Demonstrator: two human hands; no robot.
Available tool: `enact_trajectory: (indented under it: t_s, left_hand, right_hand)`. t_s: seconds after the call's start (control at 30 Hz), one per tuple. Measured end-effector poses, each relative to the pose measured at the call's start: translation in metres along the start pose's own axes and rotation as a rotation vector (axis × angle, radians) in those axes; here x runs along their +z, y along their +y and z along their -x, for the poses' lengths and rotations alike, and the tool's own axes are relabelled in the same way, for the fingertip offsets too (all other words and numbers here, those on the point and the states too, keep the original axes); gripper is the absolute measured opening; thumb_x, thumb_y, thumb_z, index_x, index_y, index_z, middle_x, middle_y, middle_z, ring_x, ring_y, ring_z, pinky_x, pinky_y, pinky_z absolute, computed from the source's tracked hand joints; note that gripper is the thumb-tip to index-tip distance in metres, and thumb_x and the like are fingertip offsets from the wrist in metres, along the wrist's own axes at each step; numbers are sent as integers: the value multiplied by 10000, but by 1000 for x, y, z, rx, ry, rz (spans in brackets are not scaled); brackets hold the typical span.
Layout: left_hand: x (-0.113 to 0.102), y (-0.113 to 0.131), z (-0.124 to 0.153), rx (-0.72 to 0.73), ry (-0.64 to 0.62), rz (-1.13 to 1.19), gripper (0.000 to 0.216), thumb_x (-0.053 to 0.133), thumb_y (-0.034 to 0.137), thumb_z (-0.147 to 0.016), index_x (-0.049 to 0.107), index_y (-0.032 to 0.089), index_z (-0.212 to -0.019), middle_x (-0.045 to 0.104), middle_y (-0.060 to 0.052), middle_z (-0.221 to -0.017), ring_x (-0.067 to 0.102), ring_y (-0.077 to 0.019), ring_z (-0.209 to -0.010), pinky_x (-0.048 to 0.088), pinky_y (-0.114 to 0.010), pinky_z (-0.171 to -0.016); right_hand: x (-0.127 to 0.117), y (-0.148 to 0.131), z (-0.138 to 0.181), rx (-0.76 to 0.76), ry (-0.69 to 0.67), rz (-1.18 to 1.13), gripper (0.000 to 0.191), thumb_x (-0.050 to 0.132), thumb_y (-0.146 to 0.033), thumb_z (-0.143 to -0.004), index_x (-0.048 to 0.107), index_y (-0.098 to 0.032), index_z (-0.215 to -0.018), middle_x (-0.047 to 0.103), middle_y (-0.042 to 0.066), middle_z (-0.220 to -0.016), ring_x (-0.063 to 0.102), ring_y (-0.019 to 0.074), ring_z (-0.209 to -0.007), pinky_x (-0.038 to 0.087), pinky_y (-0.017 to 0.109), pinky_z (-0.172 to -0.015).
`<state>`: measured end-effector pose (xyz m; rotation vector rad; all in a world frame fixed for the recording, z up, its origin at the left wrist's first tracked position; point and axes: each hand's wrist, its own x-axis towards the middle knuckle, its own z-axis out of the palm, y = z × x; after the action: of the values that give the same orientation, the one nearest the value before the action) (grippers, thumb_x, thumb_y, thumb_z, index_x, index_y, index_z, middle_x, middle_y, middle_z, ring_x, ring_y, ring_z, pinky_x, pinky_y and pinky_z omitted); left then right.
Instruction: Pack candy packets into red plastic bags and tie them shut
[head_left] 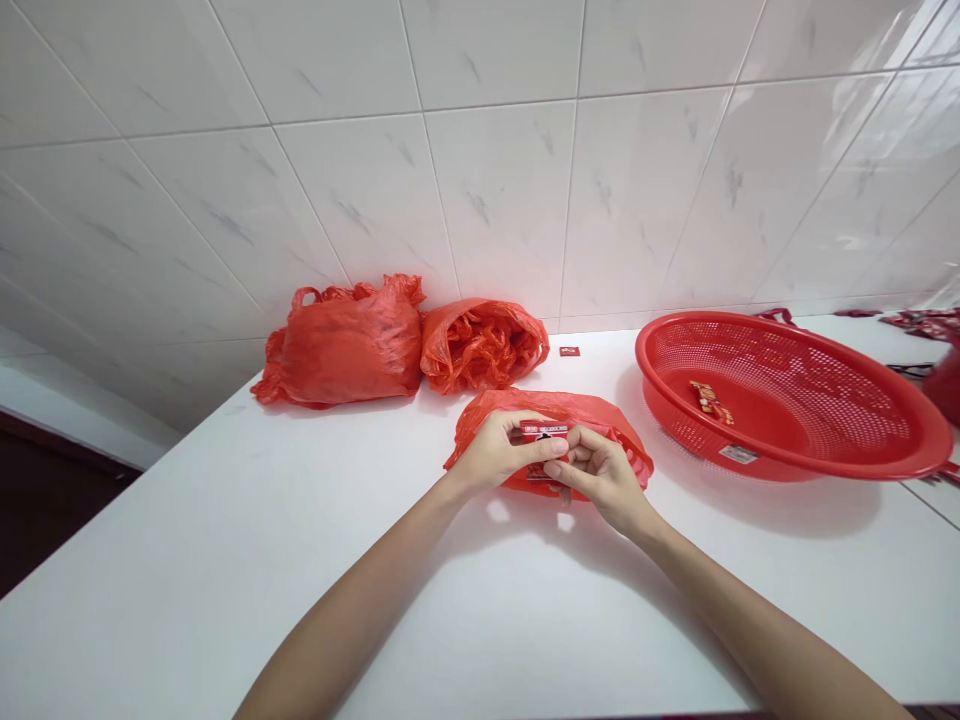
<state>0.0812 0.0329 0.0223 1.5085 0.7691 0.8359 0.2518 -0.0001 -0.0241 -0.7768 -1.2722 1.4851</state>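
Note:
My left hand (499, 450) and my right hand (600, 475) meet over a red plastic bag (600, 415) lying on the white table (225, 560). Both pinch a small red packet (544, 432) with white print, held between thumbs and fingers just above the bag. Part of the packet is hidden by my fingers.
A red perforated basket (795, 400) stands at the right with a small red packet (709, 398) inside. Two more red plastic bags sit at the tiled wall: a knotted one (341, 345) and an open one (480, 345). A loose packet (570, 351) lies near them. More red items lie far right (926, 325).

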Motion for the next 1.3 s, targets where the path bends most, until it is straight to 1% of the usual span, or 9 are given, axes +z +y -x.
enact_trajectory:
  t_s: [0.2,0.33,0.47,0.57,0.67,0.83,1.03,1.17,1.3]
  left_hand:
    - [2,3,0,53,43,-110,387,782,493,-772,669,146,-641,559,16,-629,478,-101,-593,412,-226,-548]
    - [2,0,1,78,65,-152,404,756,484,-795,641,147,-605,505,26,-593,460,-103,-587,392,-228,-535]
    - [2,-2,0,77,71,-143,406,758,476,-793,625,150,-589,504,32,-582,447,-98,-576,386,-237,-546]
    - [2,-2,-1,73,79,-104,427,734,507,-812,625,154,-599,545,20,-592,478,-107,-589,411,-247,-578]
    - [0,0,-1,57,70,-32,431,695,547,-837,674,147,-677,646,-17,-675,569,-138,-664,473,-270,-676]
    - [-7,0,0,-56,-30,14,304,798,429,-774,751,136,-840,753,-54,-822,671,-185,-777,525,-297,-756]
    - [-7,0,1,-26,-36,-13,256,787,390,-794,752,137,-807,749,-42,-792,674,-180,-760,531,-292,-736]
    - [-6,3,1,-16,-17,-20,256,777,386,-804,722,139,-766,709,-18,-718,649,-160,-703,520,-270,-688]
    - [-5,2,2,3,-36,-34,269,759,396,-826,713,134,-782,701,-25,-723,650,-165,-712,512,-275,-694]
  right_hand:
    - [0,5,1,29,-20,21,371,830,-448,-764,543,-212,-772,621,-38,-648,574,112,-506,532,252,-455]
    - [-1,6,1,22,-10,24,380,837,-447,-756,539,-213,-770,596,-52,-616,577,114,-499,533,251,-450]
    - [0,6,1,21,-15,17,378,836,-439,-762,536,-209,-763,598,-52,-615,577,108,-493,528,242,-446]
    - [1,4,1,21,-10,-6,375,835,-442,-763,545,-205,-757,612,-43,-633,578,106,-497,529,238,-445]
    - [-1,2,0,2,32,-22,387,843,-459,-749,553,-203,-746,628,-32,-651,578,107,-512,530,236,-443]
    - [-4,-1,-1,-20,95,-22,366,843,-469,-743,599,-197,-763,645,-20,-633,592,119,-522,516,229,-427]
    - [-5,-1,-2,-27,92,-5,364,850,-474,-730,617,-198,-773,654,-22,-622,586,118,-499,522,242,-440]
    - [-6,-2,-2,-28,39,29,367,805,-517,-774,628,-196,-762,672,-14,-624,598,120,-485,533,259,-481]
    - [-6,-4,-1,-21,29,49,386,777,-520,-807,582,-200,-713,685,-7,-616,609,123,-469,518,256,-486]
